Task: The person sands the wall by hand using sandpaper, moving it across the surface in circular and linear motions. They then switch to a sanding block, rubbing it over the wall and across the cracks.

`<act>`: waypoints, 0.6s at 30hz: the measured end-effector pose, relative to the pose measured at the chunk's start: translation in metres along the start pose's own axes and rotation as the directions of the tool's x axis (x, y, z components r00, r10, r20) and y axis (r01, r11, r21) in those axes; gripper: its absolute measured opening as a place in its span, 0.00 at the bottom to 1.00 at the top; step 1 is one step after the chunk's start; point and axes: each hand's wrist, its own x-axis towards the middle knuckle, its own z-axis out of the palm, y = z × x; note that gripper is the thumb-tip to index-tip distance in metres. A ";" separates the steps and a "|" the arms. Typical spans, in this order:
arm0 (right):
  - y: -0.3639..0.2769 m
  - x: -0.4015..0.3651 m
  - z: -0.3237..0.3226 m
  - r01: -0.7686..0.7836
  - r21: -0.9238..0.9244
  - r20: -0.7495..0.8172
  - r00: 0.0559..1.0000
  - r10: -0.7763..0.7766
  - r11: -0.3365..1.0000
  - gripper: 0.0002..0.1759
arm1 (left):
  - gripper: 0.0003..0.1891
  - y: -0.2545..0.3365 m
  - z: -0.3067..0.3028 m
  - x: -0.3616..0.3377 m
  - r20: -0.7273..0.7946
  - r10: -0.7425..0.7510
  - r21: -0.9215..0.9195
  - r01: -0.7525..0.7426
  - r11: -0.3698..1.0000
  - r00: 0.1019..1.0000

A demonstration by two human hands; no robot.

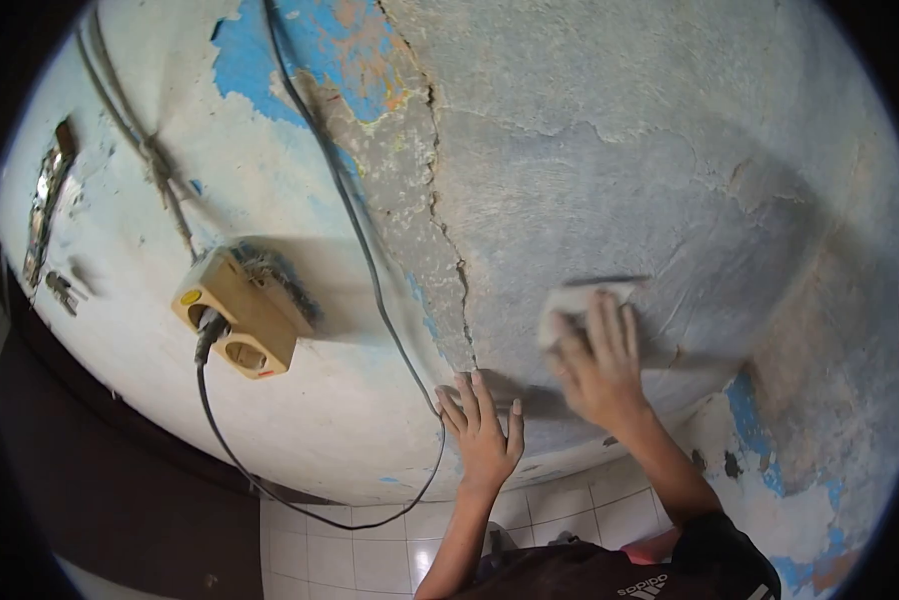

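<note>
Across nearly all of the view spreads a worn wall (610,180), pale on its left side and bare, scraped grey on its right. At lower left lies a dark brown surface (150,470), and beside it runs a white tiled floor (320,560). Along the bottom edge shows the person's dark shirt (580,575). A black cable (355,215) drops from the top, loops low and rises to a socket block. Next in size come a jagged crack (435,200) and, to its left at the top, a patch of blue paint (250,60). The cream socket block (235,320) has 2 outlets showing, 1 of them filled. The left hand (482,430) is open, fingers spread against the wall at the crack's lower end, just beside the cable. The right hand (600,365), blurred, grips a pale pad (560,303), fingers bent over it; that pad sits against the grey area, right of the crack. Smallest are the black plug (208,330) and a round yellow sticker (191,297) on the block.
</note>
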 end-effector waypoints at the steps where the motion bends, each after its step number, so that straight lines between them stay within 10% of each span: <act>1: 0.002 0.001 -0.009 -0.134 -0.019 -0.068 0.989 0.132 0.991 0.28 | 0.41 -0.004 0.000 -0.003 0.019 0.017 -0.015 -0.017 1.000 1.000; 9: -0.138 -0.090 0.107 -0.448 0.545 -0.037 0.832 0.554 0.709 0.29 | 0.42 -0.062 0.000 -0.026 0.200 0.184 -0.059 -0.176 0.983 0.962; 13: -0.128 -0.121 0.160 -0.548 -0.047 0.035 0.834 0.550 0.835 0.30 | 0.40 -0.084 -0.011 -0.024 0.271 0.316 -0.115 -0.295 0.948 0.909; 15: -0.109 -0.095 0.141 -0.682 0.534 -0.234 0.448 0.863 0.499 0.31 | 0.41 -0.090 -0.017 -0.022 0.357 0.366 -0.149 -0.335 0.930 0.859; 18: -0.112 -0.106 0.155 -0.763 0.502 -0.197 0.357 0.913 0.407 0.28 | 0.47 -0.099 -0.019 -0.021 0.449 0.382 -0.162 -0.346 0.924 0.808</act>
